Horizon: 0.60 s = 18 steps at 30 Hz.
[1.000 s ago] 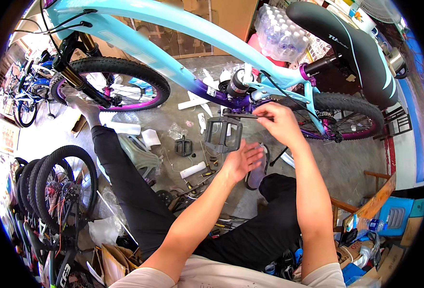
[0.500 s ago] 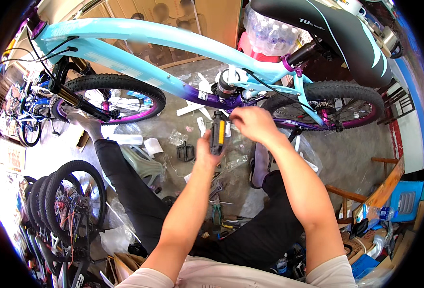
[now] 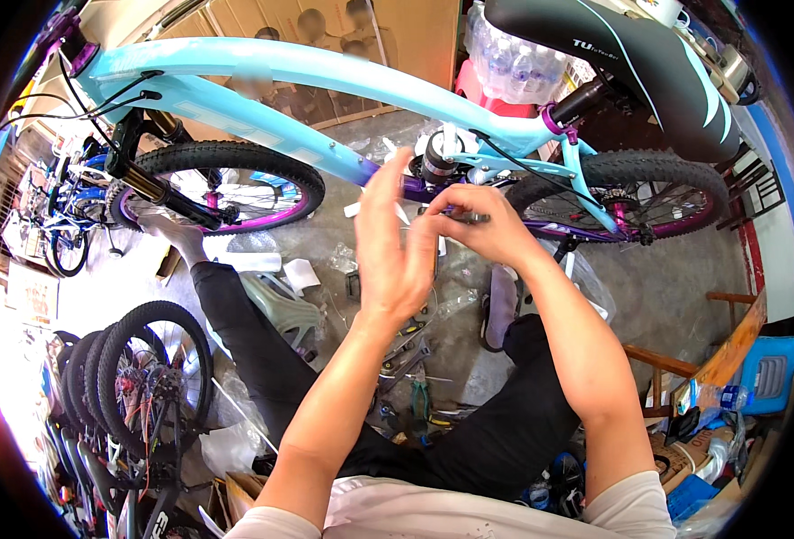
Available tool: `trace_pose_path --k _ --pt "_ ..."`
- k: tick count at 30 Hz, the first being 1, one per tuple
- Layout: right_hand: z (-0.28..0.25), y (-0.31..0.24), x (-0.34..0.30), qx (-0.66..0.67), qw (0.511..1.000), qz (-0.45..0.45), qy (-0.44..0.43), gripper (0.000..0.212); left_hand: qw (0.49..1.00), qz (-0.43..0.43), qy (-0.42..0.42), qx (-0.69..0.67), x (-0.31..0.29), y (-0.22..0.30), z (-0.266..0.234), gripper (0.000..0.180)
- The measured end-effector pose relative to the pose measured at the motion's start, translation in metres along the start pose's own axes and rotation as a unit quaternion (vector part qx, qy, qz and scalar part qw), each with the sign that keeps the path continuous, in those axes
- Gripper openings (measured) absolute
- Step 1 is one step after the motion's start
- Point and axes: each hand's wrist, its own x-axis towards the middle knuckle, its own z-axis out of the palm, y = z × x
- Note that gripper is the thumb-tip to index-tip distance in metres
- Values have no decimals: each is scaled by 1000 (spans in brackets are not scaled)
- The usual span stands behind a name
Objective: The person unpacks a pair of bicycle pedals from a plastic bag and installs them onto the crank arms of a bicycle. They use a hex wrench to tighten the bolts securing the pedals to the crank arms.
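Hovering hands [image 3: 390, 260] [image 3: 485, 220], bike-frame edge [image 3: 347, 162], floor [image 3: 657, 296] below

Looks every bit a bicycle workshop: shows a turquoise bicycle [image 3: 415, 90] stretching right across, tools [image 3: 421, 400] scattered over a grey floor [image 3: 666, 278], tyred wheels [image 3: 106, 386] bunched at left, more bicycles [image 3: 78, 180] beyond!

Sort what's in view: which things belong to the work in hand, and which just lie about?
Part of the work, apparently: light blue bicycle; dark slim part, pinched by the right hand.
Lying about, apparently: shrink-wrapped bottles; white roll; clear plastic wrap.
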Motion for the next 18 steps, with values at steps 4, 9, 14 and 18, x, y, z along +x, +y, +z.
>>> trace_pose_path --k 4,9,14,18 --pt "-15 2 -6 77 997 6 -3 17 845 -405 264 -228 -46 -31 -1 43" --pt "-36 13 -18 157 980 122 -12 14 626 -685 141 -344 -163 -86 49 20" --pt "-42 30 -29 -16 993 114 -29 17 469 -718 -5 -514 -150 -60 107 44" --pt "-24 50 -33 -169 983 66 -33 23 399 -666 -36 -630 -123 -58 139 56"
